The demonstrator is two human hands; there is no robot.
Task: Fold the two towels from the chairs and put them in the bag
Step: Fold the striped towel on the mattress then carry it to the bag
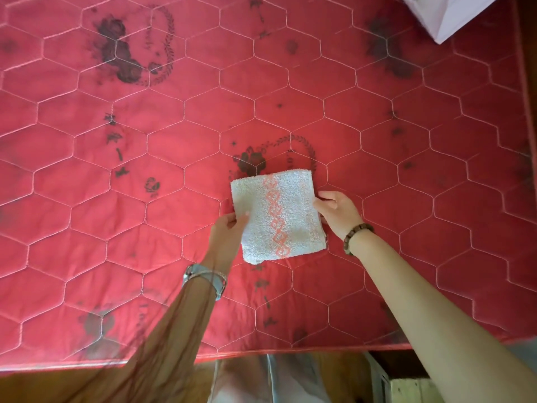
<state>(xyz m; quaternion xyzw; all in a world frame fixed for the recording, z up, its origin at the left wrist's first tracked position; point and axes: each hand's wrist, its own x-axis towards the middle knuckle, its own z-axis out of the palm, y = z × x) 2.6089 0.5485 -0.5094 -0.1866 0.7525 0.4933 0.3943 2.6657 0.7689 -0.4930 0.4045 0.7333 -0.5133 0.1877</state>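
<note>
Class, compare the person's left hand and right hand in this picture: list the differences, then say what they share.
The left hand grips the towel at its left edge; the right hand grips its right edge. The left hand's wrist bears a silver watch; the right hand's wrist bears a brown bead bracelet. The left hand comes out of a sheer brown sleeve; the right hand's arm is bare. Both hold the same folded towel.

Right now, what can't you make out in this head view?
Head view: the white object at the top right corner is cut off by the frame edge; bag or not, unclear.
The left hand has its fingers hidden beneath the folded towel.
The second towel and the chairs lie outside the frame.
</note>
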